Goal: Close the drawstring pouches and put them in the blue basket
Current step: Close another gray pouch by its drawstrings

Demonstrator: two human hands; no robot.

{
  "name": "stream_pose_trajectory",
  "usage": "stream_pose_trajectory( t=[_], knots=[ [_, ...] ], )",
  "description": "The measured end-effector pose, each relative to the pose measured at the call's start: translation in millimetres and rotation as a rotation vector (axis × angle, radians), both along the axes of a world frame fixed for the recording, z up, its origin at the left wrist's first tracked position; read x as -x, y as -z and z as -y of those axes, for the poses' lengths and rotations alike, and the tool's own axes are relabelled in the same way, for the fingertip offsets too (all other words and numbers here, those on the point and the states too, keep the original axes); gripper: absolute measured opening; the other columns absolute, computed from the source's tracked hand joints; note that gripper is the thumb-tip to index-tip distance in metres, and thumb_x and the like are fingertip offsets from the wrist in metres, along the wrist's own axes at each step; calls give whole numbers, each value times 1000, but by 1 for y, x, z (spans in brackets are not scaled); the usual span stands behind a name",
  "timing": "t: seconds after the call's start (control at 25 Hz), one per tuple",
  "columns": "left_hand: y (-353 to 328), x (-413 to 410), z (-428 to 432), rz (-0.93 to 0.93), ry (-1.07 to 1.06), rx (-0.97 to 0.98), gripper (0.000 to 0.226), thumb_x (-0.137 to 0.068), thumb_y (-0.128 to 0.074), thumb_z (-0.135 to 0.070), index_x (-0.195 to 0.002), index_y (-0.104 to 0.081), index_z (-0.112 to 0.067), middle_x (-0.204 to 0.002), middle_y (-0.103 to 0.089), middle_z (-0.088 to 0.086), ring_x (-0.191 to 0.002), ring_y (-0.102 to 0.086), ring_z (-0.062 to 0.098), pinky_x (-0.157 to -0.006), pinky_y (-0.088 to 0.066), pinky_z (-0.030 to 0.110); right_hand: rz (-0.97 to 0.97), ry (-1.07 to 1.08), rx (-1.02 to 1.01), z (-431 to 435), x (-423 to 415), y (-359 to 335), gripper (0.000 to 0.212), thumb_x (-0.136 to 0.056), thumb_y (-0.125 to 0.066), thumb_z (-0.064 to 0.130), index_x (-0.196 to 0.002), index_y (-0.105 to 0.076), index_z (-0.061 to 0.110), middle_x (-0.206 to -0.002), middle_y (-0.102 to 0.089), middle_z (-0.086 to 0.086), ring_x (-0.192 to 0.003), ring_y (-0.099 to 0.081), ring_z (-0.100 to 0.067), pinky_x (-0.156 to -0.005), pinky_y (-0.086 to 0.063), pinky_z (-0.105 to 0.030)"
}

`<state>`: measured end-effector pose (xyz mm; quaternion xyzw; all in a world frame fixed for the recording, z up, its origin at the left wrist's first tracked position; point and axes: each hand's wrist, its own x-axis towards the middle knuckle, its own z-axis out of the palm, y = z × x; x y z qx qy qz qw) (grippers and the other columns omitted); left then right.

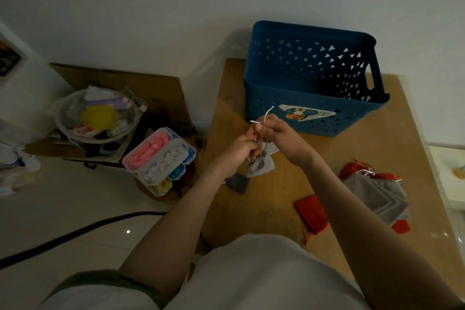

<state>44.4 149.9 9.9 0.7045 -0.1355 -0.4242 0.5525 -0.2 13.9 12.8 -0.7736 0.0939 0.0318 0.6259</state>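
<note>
left hand (245,150) and right hand (280,133) pinch the white drawstring (264,115); grey pouch (260,166) below; a slack pinch could drop it unclosed.

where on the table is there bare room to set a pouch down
The table is bare between the blue basket and the pile of grey and red pouches, in the middle between the dark grey pouch and the lone red pouch, and in a strip left of the basket. Crowded: the right edge, under that pile.
</note>
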Motion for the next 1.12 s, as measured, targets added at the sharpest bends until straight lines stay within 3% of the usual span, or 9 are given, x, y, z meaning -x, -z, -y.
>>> stream_pose_trajectory(
  t=[0.12,0.28,0.44,0.56,0.72,0.84,0.92,1.04,1.12],
  knots=[
    [-2,3,-2,-9,130,9,27,-84,-46,-13,-59,-45,-23,-58,-40,-3,-57,-37,12,-64,-32,33,-16,-24,-128,0,1,-4,25,-100,-45,22,-97,-68,15,-99,-49,-9,-89,-54,-19,-77,-45,-30],
    [-15,9,8,-14,171,-80,17,-97,-49,-23,-81,-54,-25,-69,-52,-7,-61,-51,2,-68,-42,23,-50,-95,-211,3,4,-3,27,-100,-41,21,-100,-63,4,-90,-61,-11,-84,-61,-19,-75,-50,-26],
    [-16,4,5,-74,166,-70,26,-100,-44,-31,-77,-52,-21,-56,-41,-10,-45,-38,0,-55,-32,19,-20,-44,-200,13,7,1,27,-97,-46,33,-94,-66,14,-87,-59,-17,-80,-54,-25,-74,-43,-31],
    [-11,0,1,-91,212,-58,17,-93,-57,-26,-78,-54,-21,-53,-46,-13,-46,-42,-1,-53,-32,18,-49,9,-106,18,11,0,23,-99,-46,22,-87,-65,15,-76,-60,6,-70,-47,-11,-64,-36,-25],
    [-4,-1,0,-68,170,-138,10,-87,-66,-26,-92,-57,-23,-77,-55,-8,-73,-52,7,-64,-40,21,-109,-8,-55,21,11,-6,27,-99,-42,8,-85,-64,14,-76,-57,4,-67,-47,-8,-62,-36,-24],
    [-3,2,4,10,173,-126,28,-92,-58,-30,-119,-48,-30,-98,-58,-8,-94,-56,10,-71,-45,20,-149,-139,-83,11,7,-16,25,-98,-44,6,-89,-68,11,-86,-62,-8,-80,-55,-18,-73,-45,-27],
    [-8,4,8,73,155,-175,13,-99,-46,-30,-110,-50,-25,-86,-56,-7,-79,-54,5,-65,-42,19,-133,-137,-89,2,3,-20,22,-97,-47,7,-93,-68,7,-92,-62,-6,-82,-58,-21,-72,-49,-28],
    [-6,1,9,3,137,-206,33,-102,-35,-34,-87,-58,-15,-57,-43,-5,-53,-41,5,-55,-33,22,-81,-35,-113,-3,-1,-18,20,-98,-47,8,-98,-66,1,-99,-60,-17,-80,-54,-34,-66,-46,-34],
    [-3,-2,5,-50,99,-159,42,-102,-32,-37,-79,-59,-16,-50,-40,-8,-46,-37,5,-50,-30,21,-87,-30,-109,-1,-1,-15,22,-99,-44,10,-103,-64,3,-97,-60,-23,-80,-55,-32,-70,-46,-27]
  ],
)
